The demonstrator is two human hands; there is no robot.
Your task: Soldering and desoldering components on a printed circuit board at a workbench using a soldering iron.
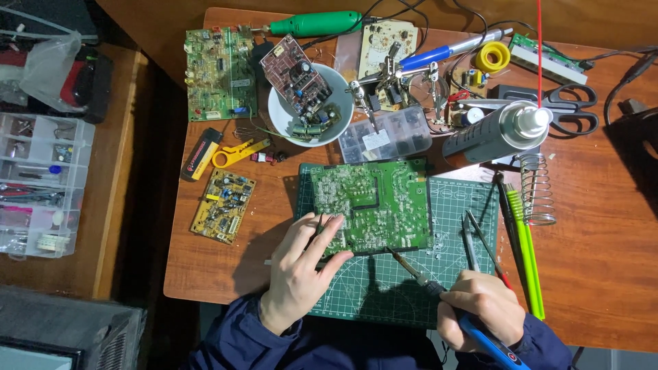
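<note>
Green board (373,205) lies solder side up on the cutting mat (452,205). Left hand (298,270) rests on the board's near left corner, fingers loosely spread. Right hand (480,308) grips a soldering iron (439,291), its tip touching the board's near edge.

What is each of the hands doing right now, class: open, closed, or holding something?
Left hand: open, fingers resting on the edge of the green circuit board.
Right hand: closed around the soldering iron, tip at the board's lower edge.
</note>
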